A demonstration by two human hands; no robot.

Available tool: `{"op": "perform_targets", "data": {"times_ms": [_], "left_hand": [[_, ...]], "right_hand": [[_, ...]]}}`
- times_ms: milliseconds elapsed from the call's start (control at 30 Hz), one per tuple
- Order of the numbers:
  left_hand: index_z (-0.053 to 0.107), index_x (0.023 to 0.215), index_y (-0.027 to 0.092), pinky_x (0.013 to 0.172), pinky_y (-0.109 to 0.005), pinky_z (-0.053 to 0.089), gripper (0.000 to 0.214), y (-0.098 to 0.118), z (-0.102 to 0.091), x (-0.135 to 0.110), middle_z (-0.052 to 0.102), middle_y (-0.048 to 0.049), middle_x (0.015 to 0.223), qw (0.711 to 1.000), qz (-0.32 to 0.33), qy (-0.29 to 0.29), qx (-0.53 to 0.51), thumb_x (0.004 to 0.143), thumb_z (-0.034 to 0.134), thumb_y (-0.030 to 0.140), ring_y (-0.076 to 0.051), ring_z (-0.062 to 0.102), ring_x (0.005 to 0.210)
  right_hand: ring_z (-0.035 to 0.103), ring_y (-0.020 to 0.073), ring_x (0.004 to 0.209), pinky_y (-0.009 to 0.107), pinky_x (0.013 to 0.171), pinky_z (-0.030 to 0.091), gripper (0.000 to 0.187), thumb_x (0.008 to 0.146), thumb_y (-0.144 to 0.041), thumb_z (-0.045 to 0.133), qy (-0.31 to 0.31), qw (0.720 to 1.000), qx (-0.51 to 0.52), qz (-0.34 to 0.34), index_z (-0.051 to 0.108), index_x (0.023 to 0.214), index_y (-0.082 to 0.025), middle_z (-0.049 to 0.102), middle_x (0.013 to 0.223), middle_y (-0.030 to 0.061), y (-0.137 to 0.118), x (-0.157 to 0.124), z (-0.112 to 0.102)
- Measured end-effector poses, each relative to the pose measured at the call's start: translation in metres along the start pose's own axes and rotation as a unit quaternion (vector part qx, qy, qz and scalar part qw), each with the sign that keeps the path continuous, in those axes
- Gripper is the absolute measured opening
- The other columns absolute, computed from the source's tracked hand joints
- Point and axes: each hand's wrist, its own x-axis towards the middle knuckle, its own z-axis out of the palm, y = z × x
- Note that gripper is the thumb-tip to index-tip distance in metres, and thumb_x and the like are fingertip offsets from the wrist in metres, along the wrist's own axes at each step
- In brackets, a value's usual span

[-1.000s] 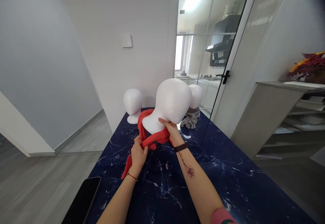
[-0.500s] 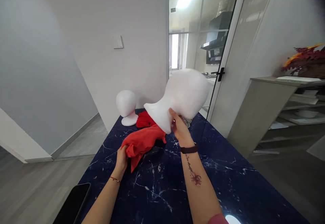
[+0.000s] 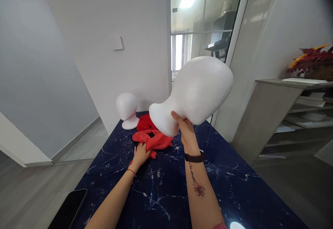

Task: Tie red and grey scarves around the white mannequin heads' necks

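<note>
Basket (image 3: 319, 73): flowers (image 3: 309, 61). Cabinet (image 3: 270, 107): papers (image 3: 284, 128). White head (image 3: 204, 87): tilted, above table (image 3: 166, 191), neck (image 3: 174, 105) clamped in right hand (image 3: 187, 132), hiding part of glass door (image 3: 200, 17). Red scarf (image 3: 156, 140): on table, under left hand (image 3: 141, 153), its grip unclear; hands apart. Second head (image 3: 126, 106): upright, behind scarf, left. Phone (image 3: 68, 210): table's left edge.

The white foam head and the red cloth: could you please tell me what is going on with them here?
The person's right hand grips a white foam head by the neck, tilted above the dark blue table. The left hand rests on a red cloth. Behind, to the left, a second white head stands upright.
</note>
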Motion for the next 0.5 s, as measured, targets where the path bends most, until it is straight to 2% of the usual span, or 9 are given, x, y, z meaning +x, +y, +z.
{"op": "perform_targets", "data": {"times_ms": [67, 133, 200, 300, 400, 500], "left_hand": [[0.052, 0.117, 0.015, 0.107, -0.055, 0.014, 0.051, -0.001, -0.003, -0.01, 0.049, -0.0161, 0.131, 0.987, 0.041, -0.047, 0.146, 0.074, 0.058, 0.043, -0.03, 0.037, 0.128], [0.041, 0.129, 0.016, 0.106, -0.054, 0.017, 0.059, -0.001, -0.015, -0.022, 0.043, -0.0158, 0.137, 0.966, 0.08, -0.055, 0.24, 0.08, 0.049, 0.047, -0.029, 0.034, 0.129], [0.041, 0.13, 0.017, 0.102, -0.051, 0.027, 0.058, -0.002, -0.031, -0.037, 0.044, -0.0156, 0.134, 0.949, 0.094, -0.031, 0.3, 0.081, 0.049, 0.047, -0.03, 0.038, 0.126], [0.054, 0.114, 0.012, 0.087, -0.045, 0.042, 0.041, -0.009, -0.046, -0.058, 0.053, -0.0178, 0.112, 0.931, 0.049, -0.008, 0.362, 0.08, 0.051, 0.036, -0.031, 0.051, 0.107], [0.056, 0.105, 0.01, 0.08, -0.04, 0.046, 0.028, -0.022, -0.043, -0.065, 0.057, -0.0141, 0.096, 0.954, 0.037, -0.02, 0.298, 0.083, 0.045, 0.022, -0.025, 0.059, 0.09], [0.053, 0.111, 0.015, 0.083, -0.038, 0.047, 0.029, -0.032, -0.032, -0.063, 0.06, -0.0109, 0.099, 0.986, 0.091, -0.007, 0.141, 0.084, 0.043, 0.019, -0.022, 0.06, 0.091]], "right_hand": [[0.043, 0.0218, 0.123, 0.043, 0.111, 0.025, 0.077, 0.06, -0.041, 0.075, 0.002, 1.0, -0.01, 0.005, 0.046, 0.128, -0.019, 0.053, 0.129, 0.0063, 0.002, -0.001, 0.004], [0.044, 0.0218, 0.123, 0.042, 0.112, 0.023, 0.076, 0.059, -0.041, 0.076, 0.0, 1.0, -0.018, 0.007, 0.049, 0.126, -0.019, 0.053, 0.128, 0.006, 0.006, -0.002, 0.009], [0.044, 0.0215, 0.122, 0.04, 0.113, 0.022, 0.074, 0.06, -0.042, 0.076, -0.014, 1.0, -0.027, 0.0, 0.05, 0.125, -0.018, 0.055, 0.126, 0.0057, 0.012, -0.004, 0.015], [0.045, 0.0205, 0.121, 0.038, 0.114, 0.02, 0.069, 0.06, -0.041, 0.076, -0.05, 0.997, -0.048, -0.015, 0.053, 0.121, -0.018, 0.059, 0.121, 0.0046, 0.024, -0.014, 0.03], [0.05, 0.0199, 0.115, 0.034, 0.111, 0.026, 0.063, 0.058, -0.04, 0.077, -0.092, 0.993, -0.078, 0.0, 0.058, 0.114, -0.019, 0.064, 0.112, 0.0036, 0.043, -0.036, 0.057], [0.057, 0.0201, 0.105, 0.032, 0.101, 0.04, 0.07, 0.054, -0.041, 0.079, -0.107, 0.991, -0.075, 0.041, 0.056, 0.115, -0.015, 0.067, 0.106, 0.0065, 0.071, -0.065, 0.095]]}}
